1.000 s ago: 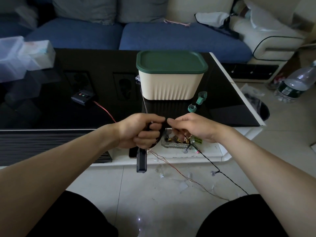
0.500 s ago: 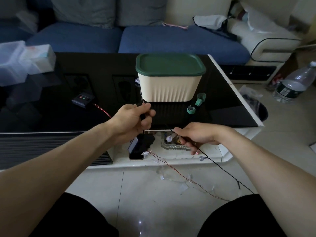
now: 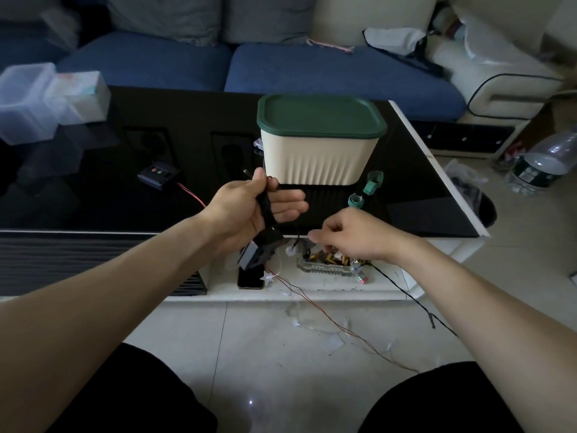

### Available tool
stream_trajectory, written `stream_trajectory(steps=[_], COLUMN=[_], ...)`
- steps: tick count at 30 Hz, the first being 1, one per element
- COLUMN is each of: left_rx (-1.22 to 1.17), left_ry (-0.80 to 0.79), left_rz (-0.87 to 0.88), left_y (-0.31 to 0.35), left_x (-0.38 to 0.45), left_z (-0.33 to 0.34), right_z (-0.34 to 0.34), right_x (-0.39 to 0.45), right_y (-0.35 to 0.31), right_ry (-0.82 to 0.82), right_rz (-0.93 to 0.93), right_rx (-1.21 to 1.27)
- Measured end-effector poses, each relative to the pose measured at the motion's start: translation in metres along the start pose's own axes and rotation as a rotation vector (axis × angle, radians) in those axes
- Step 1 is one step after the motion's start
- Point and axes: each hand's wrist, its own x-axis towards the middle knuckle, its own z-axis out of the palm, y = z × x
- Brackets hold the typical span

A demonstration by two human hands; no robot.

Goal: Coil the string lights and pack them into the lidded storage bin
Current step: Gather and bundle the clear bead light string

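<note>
At frame centre the left hand (image 3: 253,207) grips the coiled black string-light cord (image 3: 267,206), while the right hand (image 3: 349,234) pinches the trailing strand, best fed taut, before the lidded storage bin (image 3: 318,151).

Lidded bin (image 3: 318,157) on table (image 3: 93,198); sofa (image 3: 281,67) behind; bottle (image 3: 543,165) right

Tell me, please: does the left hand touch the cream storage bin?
Apart. In the head view the left hand, which grips the coiled black cord, is in front of the storage bin, with dark tabletop visible between fingers and bin.
</note>
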Motion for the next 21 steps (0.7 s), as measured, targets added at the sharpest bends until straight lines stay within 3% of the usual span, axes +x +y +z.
stream_trajectory(steps=[5, 11, 16, 21], left_rx=[0.097, 0.135, 0.156, 0.373], left_ry=[-0.034, -0.079, -0.111, -0.178], left_rz=[-0.036, -0.142, -0.179, -0.295], left_y=[-0.009, -0.021, -0.022, -0.034], left_x=[0.001, 0.003, 0.004, 0.000], left_z=[0.000, 0.003, 0.004, 0.007], right_z=[0.005, 0.005, 0.007, 0.003], right_x=[-0.004, -0.008, -0.010, -0.011], right_y=[-0.017, -0.020, -0.017, -0.017], right_ry=[-0.029, -0.164, -0.092, 0.050], right_rz=[-0.093, -0.067, -0.110, -0.198], right_rx=[0.056, 0.196, 0.134, 0.103])
